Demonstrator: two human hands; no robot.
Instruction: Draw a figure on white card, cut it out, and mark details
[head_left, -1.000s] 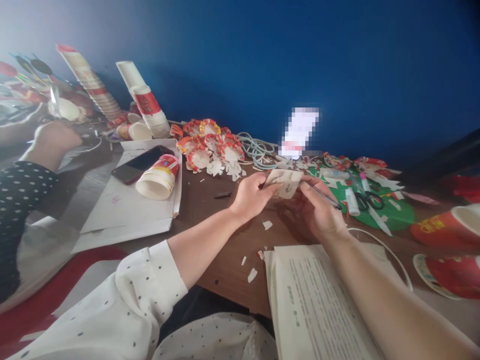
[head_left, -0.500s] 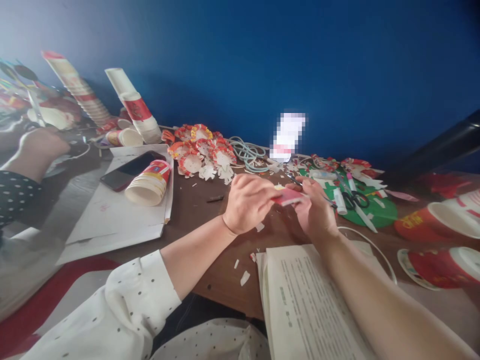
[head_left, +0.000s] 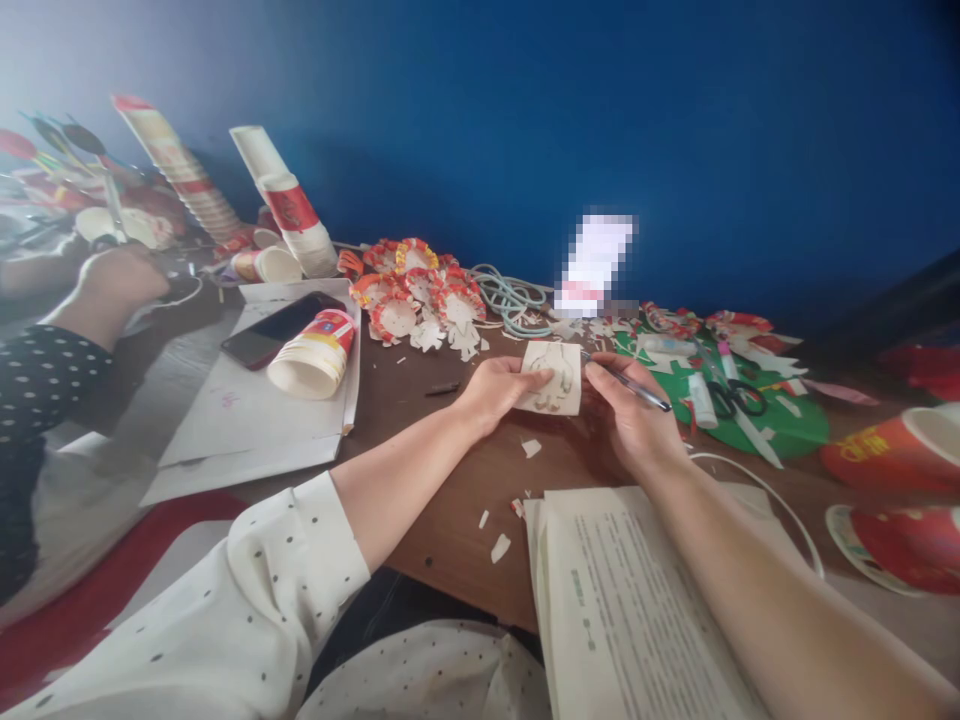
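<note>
Pale card (head_left: 565,382) over the table (head_left: 450,530), toward three o'clock from centre, is pinched at its nine-o'clock edge by the left hand (head_left: 491,393), best braced flat for the pen (head_left: 637,388) the right hand (head_left: 641,425) pinches.

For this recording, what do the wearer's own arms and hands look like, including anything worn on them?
The left sleeve is white with small dark dots, loose and creased, ending in a cuff partway down the forearm. The left hand and right hand are ungloved. The right forearm is bare as far as it shows; no sleeve is visible there.
</note>
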